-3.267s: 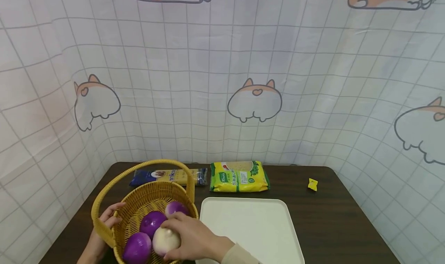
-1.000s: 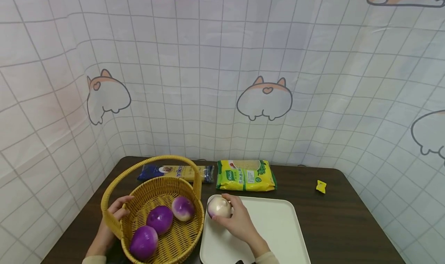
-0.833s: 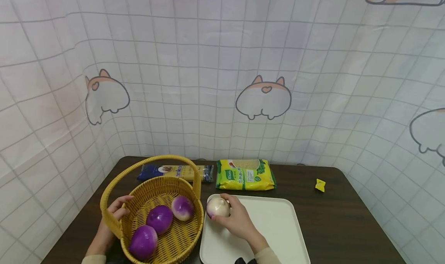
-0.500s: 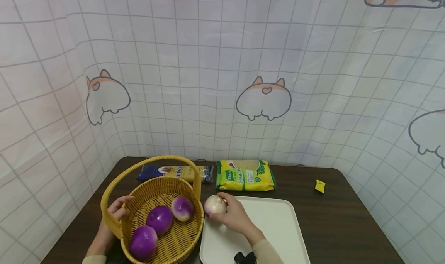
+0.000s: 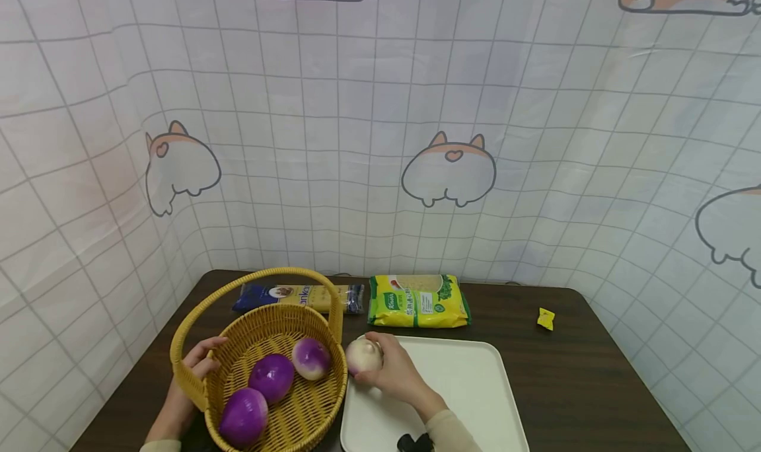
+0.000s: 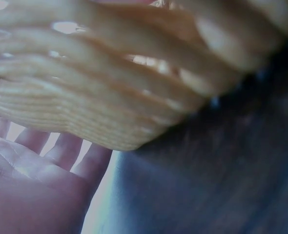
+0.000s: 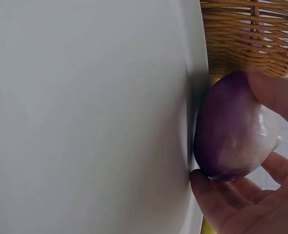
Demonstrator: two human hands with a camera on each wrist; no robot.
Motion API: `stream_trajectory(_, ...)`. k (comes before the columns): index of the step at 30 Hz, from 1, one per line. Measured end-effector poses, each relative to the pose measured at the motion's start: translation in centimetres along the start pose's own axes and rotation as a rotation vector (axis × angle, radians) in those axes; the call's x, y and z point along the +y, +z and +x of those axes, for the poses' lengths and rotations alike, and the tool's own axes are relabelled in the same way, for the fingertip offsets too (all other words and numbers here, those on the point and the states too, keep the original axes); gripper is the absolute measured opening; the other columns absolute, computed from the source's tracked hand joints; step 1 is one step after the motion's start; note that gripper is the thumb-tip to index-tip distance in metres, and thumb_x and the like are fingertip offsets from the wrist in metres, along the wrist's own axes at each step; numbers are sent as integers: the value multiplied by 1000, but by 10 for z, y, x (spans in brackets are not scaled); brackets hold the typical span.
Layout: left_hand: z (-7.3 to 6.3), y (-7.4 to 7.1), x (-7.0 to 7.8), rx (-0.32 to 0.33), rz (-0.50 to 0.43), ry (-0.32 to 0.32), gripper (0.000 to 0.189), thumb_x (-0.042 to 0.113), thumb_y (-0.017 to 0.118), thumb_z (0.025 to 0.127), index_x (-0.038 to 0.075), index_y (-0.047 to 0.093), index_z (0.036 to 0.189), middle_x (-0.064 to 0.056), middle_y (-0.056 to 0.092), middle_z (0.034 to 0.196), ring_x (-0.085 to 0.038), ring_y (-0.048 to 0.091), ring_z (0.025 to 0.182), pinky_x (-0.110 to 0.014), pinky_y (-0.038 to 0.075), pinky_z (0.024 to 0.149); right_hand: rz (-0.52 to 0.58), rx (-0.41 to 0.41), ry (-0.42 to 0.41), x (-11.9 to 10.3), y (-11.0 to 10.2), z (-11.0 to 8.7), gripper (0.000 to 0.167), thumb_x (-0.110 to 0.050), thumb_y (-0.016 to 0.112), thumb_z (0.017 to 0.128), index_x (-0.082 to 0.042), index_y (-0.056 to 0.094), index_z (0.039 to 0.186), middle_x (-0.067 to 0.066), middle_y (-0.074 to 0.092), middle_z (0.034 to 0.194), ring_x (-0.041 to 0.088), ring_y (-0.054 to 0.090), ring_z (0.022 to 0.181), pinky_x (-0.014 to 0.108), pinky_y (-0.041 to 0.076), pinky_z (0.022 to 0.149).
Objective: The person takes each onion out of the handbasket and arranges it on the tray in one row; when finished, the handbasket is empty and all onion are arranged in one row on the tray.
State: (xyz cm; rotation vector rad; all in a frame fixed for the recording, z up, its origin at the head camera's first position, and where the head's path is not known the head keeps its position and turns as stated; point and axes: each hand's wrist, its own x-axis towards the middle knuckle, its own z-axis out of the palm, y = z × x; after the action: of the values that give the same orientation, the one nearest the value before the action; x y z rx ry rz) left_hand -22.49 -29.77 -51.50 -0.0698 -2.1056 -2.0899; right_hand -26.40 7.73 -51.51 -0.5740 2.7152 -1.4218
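Note:
My right hand (image 5: 397,369) grips a glossy purple-and-white onion (image 5: 364,355) between thumb and fingers. It is at the far left corner of the white tray (image 5: 458,399), close beside the basket. In the right wrist view, the onion (image 7: 236,131) has its purple side toward the tray. My left hand (image 5: 185,387) holds the left rim of the yellow wicker basket (image 5: 309,415). The left wrist view shows that hand's fingers (image 6: 66,151) against the woven wall, partly hidden by it. Inside the basket lie three onions: one front (image 5: 244,416), one middle (image 5: 271,377) and one right (image 5: 311,358).
Behind the basket lies a blue-and-yellow pasta packet (image 5: 309,297), partly covered by the tall handle (image 5: 255,277). A yellow-green Knorr bag (image 5: 419,301) is behind the tray. A small yellow wrapped candy (image 5: 545,318) lies at the right on the dark table (image 5: 582,386).
My right hand has lifted the pale onion out of the basket and over to the tray. During the last second it has shifted slightly left. The left hand stays at the basket.

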Motion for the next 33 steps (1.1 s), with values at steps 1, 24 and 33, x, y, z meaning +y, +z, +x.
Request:
stream_trajectory(1,0,0,0,2,4,-1,36,-6,43,92,-11,48,127,15,60,113,-6,61,98,-26,53,75,-1,-1,-2,0,0,0,77,-21,85,70,-3,50,136,17,51,134,36,50,121,54,41,98)
stream_trajectory(24,2,1,1,19,21,-45,37,-5,42,92,-11,47,128,18,58,113,-4,59,98,-25,52,76,-9,6,23,-6,-18,-14,76,-30,80,77,-7,46,141,17,46,140,39,46,127,58,40,99)
stream_trajectory(33,2,1,1,30,32,-55,38,-5,43,91,-12,46,128,18,58,112,-4,59,98,-25,51,76,3,66,-67,-32,-23,-19,60,-29,73,86,-13,50,139,9,48,140,31,49,126,49,46,95)
